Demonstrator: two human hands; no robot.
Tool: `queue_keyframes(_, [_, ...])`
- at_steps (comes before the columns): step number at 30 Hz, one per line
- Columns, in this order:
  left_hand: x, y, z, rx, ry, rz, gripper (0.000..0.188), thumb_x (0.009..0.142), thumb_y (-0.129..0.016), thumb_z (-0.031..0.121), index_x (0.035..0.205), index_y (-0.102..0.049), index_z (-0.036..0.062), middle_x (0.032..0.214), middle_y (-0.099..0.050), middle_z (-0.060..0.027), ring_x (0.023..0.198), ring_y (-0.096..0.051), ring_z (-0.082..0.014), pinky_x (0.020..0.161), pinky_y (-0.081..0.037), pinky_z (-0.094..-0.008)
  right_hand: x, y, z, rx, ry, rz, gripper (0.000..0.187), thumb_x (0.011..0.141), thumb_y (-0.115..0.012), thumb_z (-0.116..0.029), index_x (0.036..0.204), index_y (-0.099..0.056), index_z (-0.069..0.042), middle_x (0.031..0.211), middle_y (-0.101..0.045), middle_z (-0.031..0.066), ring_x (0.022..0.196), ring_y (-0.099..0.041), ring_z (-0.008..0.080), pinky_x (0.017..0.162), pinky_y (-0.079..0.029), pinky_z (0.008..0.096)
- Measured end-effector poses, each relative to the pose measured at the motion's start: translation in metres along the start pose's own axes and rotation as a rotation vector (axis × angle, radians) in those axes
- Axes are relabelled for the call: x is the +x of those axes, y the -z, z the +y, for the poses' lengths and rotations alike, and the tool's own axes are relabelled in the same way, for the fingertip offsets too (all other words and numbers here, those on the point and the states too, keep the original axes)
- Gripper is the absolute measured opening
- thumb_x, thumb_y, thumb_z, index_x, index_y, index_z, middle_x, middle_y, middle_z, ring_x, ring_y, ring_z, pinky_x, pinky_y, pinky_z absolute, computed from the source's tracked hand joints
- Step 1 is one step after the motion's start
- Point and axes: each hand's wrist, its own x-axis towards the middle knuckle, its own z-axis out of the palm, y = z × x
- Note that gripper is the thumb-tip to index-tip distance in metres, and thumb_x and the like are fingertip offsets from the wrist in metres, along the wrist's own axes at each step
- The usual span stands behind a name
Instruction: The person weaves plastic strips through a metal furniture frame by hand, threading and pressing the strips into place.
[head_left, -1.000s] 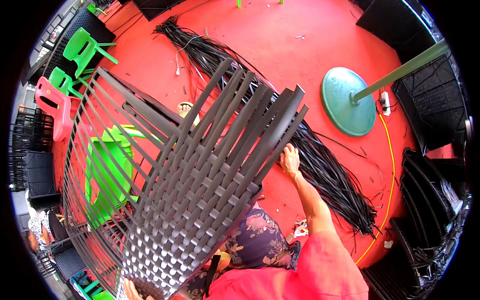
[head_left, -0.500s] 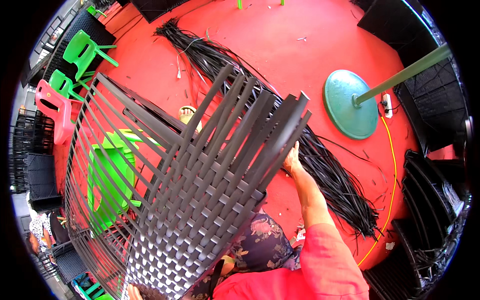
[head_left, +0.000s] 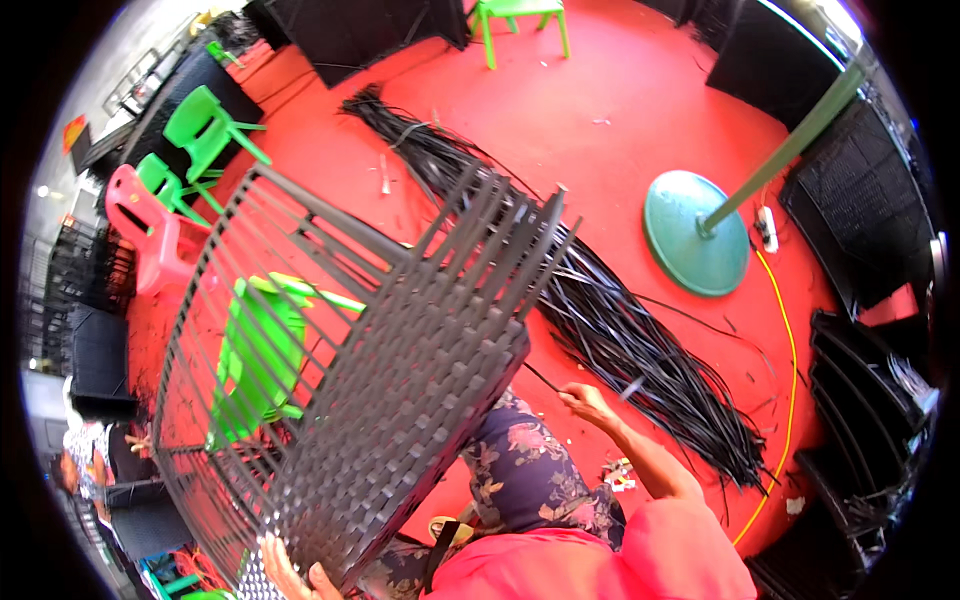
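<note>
A large dark grey frame stands tilted before me, partly woven from flat plastic strips into a panel (head_left: 400,370). Loose strip ends (head_left: 500,225) stick out past the panel's far edge. Bare bars fan out on its left side. At the lower end of the weave lies my left hand (head_left: 290,572), fingers stretched out over the panel and the thumb apart. My right hand (head_left: 588,404) is closed in a pinch on a thin dark strip (head_left: 543,377) that runs toward the panel's right edge. Beyond that hand, a long bundle of black strips (head_left: 630,335) lies on the red floor.
Behind the bars is a green plastic chair (head_left: 262,350). Pink (head_left: 150,230) and green chairs (head_left: 205,130) stand at the left. A round green base (head_left: 697,232) with a pole stands at the right, near a yellow cable (head_left: 790,345). Black woven furniture (head_left: 850,210) lines the edges.
My right hand has come back from the loose strip ends toward me and now pinches a thin strip. More of my left hand shows on the panel. The view has shifted.
</note>
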Motion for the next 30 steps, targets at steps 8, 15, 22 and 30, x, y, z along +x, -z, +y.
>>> queue_keyframes(8, [-0.011, 0.014, 0.028, -0.143, -0.128, 0.176, 0.025, 0.087, -0.056, 0.022, 0.102, -0.058, 0.0027, 0.112, -0.055, -0.019, 0.109, -0.051, -0.0371, 0.093, -0.038, -0.0498, -0.089, 0.027, -0.107, 1.009, -0.297, -0.004, 0.014, 0.093, -0.053, -0.023, 0.096, -0.054, -0.009, 0.07, -0.055, 0.0022, 0.049, -0.053, 0.0137, 0.044, -0.045, 0.0262])
queue_keyframes(15, [0.005, -0.062, 0.114, -1.21, -0.051, -0.813, 0.047, 0.09, -0.059, 0.028, 0.128, -0.048, 0.0019, 0.123, -0.053, -0.015, 0.111, -0.053, -0.0223, 0.093, -0.043, -0.03, -0.156, 0.032, -0.247, 0.758, 0.008, -0.511, 0.009, 0.094, -0.05, -0.011, 0.1, -0.053, -0.004, 0.082, -0.061, 0.0101, 0.07, -0.062, 0.0193, 0.065, -0.051, 0.0309])
queue_keyframes(22, [0.014, -0.117, 0.172, -2.114, 0.338, -1.354, 0.032, 0.097, -0.045, 0.028, 0.111, -0.057, 0.0023, 0.1, -0.065, -0.0105, 0.099, -0.059, -0.0185, 0.094, -0.042, -0.0351, -0.17, 0.067, -0.186, 0.251, -0.219, -1.167, 0.023, 0.093, -0.054, -0.024, 0.103, -0.061, -0.005, 0.098, -0.063, 0.0043, 0.091, -0.058, 0.0109, 0.083, -0.045, 0.0261])
queue_keyframes(30, [0.037, -0.095, 0.182, -2.053, 0.056, -1.17, 0.042, 0.097, -0.041, 0.039, 0.092, -0.062, 0.0027, 0.092, -0.063, -0.0065, 0.094, -0.056, -0.0155, 0.093, -0.036, -0.0316, -0.235, 0.139, 0.005, -0.319, -0.638, -0.685, 0.021, 0.088, -0.056, -0.02, 0.103, -0.063, -0.007, 0.099, -0.063, 0.0115, 0.092, -0.06, 0.0182, 0.082, -0.047, 0.0317])
